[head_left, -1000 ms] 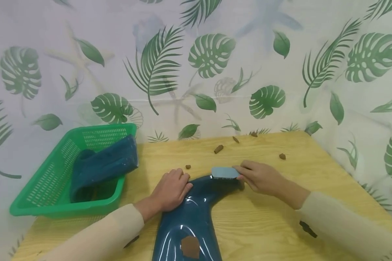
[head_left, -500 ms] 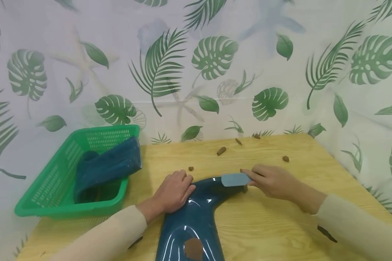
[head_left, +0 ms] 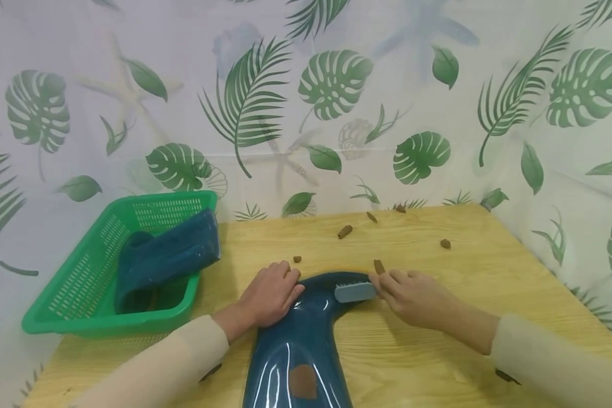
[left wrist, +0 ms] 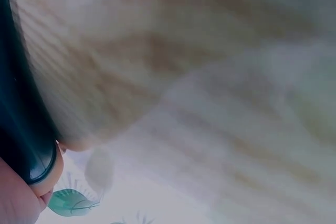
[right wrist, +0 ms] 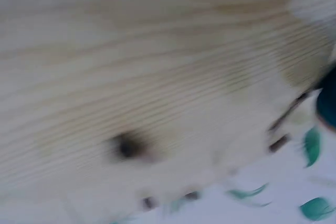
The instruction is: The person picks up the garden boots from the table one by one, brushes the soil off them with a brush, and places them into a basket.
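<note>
A glossy dark blue rubber boot (head_left: 296,334) lies on the wooden table, its foot pointing right and a brown mud patch (head_left: 303,381) on its shaft. My left hand (head_left: 269,293) grips it at the heel end; in the left wrist view fingers (left wrist: 16,198) curl round the edge of the boot (left wrist: 21,103). My right hand (head_left: 413,297) holds a pale grey-blue scrub brush (head_left: 355,292), tilted so some bristles show along its upper edge, against the foot of the boot. The toe is hidden behind my right hand. A brown flake (head_left: 379,266) shows just beyond the fingers.
At the left stands a green plastic basket (head_left: 107,326) with another dark blue boot (head_left: 168,258) inside, its shaft over the rim. Several brown crumbs, such as one dirt piece (head_left: 344,231), lie on the table (head_left: 413,362). A leaf-patterned sheet (head_left: 265,130) hangs behind.
The brush has shifted right, then back left and lower on the boot's foot, tilting so its bristles show. A brown flake now shows beyond my right hand. The left hand keeps its grip.
</note>
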`<move>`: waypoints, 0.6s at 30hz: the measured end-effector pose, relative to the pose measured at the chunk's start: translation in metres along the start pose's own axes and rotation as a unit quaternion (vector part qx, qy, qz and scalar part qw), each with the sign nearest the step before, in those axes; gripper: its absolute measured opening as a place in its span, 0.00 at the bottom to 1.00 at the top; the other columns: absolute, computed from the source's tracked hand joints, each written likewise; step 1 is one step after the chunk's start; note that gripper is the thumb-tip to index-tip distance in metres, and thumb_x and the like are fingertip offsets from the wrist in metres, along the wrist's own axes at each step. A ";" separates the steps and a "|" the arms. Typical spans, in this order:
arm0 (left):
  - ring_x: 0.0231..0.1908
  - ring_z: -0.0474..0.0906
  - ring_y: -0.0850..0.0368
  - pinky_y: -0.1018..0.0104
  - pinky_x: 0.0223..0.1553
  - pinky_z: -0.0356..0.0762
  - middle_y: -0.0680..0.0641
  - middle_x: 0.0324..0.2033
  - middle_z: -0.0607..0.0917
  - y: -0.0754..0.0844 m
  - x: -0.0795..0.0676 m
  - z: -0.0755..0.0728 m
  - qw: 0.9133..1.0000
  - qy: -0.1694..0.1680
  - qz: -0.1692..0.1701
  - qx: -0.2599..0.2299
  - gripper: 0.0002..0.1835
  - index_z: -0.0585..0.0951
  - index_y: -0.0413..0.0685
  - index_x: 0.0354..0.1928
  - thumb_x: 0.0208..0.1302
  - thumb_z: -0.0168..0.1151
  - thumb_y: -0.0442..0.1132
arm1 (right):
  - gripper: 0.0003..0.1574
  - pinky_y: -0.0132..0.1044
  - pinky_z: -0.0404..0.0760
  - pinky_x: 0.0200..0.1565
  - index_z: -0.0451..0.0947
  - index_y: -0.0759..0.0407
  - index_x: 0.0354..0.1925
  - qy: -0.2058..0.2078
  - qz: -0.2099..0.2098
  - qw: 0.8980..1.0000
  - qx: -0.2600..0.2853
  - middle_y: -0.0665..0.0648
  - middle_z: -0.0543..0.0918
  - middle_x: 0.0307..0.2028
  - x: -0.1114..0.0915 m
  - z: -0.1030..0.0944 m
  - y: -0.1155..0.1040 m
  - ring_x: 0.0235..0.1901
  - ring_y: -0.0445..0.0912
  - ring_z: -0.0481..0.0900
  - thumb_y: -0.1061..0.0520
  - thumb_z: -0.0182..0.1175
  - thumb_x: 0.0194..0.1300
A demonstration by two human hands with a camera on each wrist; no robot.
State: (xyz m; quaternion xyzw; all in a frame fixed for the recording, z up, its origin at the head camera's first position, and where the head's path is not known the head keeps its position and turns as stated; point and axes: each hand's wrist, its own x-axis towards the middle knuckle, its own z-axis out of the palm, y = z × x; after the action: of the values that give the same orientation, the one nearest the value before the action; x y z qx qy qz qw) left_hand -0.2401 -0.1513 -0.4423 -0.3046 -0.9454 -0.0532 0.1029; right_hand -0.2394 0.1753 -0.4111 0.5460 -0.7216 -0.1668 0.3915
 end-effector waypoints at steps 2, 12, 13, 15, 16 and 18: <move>0.30 0.63 0.57 0.65 0.32 0.61 0.52 0.31 0.69 0.001 0.000 -0.001 1.000 0.001 -0.003 -0.004 0.14 0.76 0.50 0.46 0.78 0.46 0.51 | 0.40 0.28 0.56 0.16 0.85 0.65 0.47 -0.012 0.003 1.000 -0.003 0.57 0.78 0.30 -0.010 -0.006 0.004 0.21 0.43 0.69 0.56 0.23 0.83; 0.28 0.61 0.57 0.65 0.32 0.61 0.51 0.30 0.68 0.004 0.000 0.005 0.999 0.039 0.011 -0.018 0.10 0.75 0.49 0.43 0.77 0.50 0.47 | 0.30 0.29 0.72 0.21 0.83 0.64 0.52 -0.007 0.026 1.000 0.013 0.55 0.81 0.32 0.036 0.005 -0.024 0.25 0.42 0.78 0.51 0.37 0.83; 0.29 0.62 0.57 0.65 0.32 0.61 0.51 0.30 0.69 0.005 -0.001 0.005 0.999 0.045 0.010 -0.024 0.09 0.75 0.48 0.43 0.76 0.51 0.46 | 0.30 0.29 0.74 0.21 0.83 0.64 0.52 -0.008 0.024 0.999 0.019 0.54 0.80 0.32 0.037 0.005 -0.025 0.25 0.42 0.78 0.50 0.37 0.83; 0.29 0.62 0.57 0.65 0.33 0.61 0.51 0.31 0.69 0.006 -0.001 0.002 0.998 0.054 0.001 -0.037 0.09 0.76 0.48 0.45 0.76 0.52 0.45 | 0.32 0.29 0.72 0.19 0.83 0.64 0.52 -0.007 0.026 0.999 0.036 0.54 0.80 0.32 0.037 0.003 -0.023 0.24 0.41 0.77 0.49 0.35 0.83; 0.30 0.63 0.57 0.65 0.33 0.61 0.51 0.32 0.69 0.006 -0.001 0.000 0.997 0.059 -0.005 -0.043 0.10 0.77 0.47 0.45 0.75 0.53 0.45 | 0.34 0.28 0.71 0.18 0.83 0.64 0.52 -0.006 0.029 0.999 0.045 0.54 0.79 0.31 0.035 0.002 -0.021 0.23 0.41 0.76 0.49 0.33 0.83; 0.32 0.64 0.57 0.65 0.33 0.61 0.51 0.33 0.70 0.006 0.002 -0.005 0.996 0.073 -0.020 -0.053 0.11 0.78 0.46 0.47 0.75 0.53 0.46 | 0.38 0.28 0.68 0.17 0.84 0.64 0.51 -0.003 0.040 0.997 0.070 0.54 0.77 0.30 0.030 -0.001 -0.017 0.21 0.40 0.73 0.48 0.28 0.84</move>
State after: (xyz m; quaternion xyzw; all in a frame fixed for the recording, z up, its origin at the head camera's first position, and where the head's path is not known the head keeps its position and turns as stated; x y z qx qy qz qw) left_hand -0.2379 -0.1461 -0.4368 -0.2856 -0.9373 -0.1270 0.1542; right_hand -0.2304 0.1423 -0.4100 0.5423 -0.7537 -0.1019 0.3569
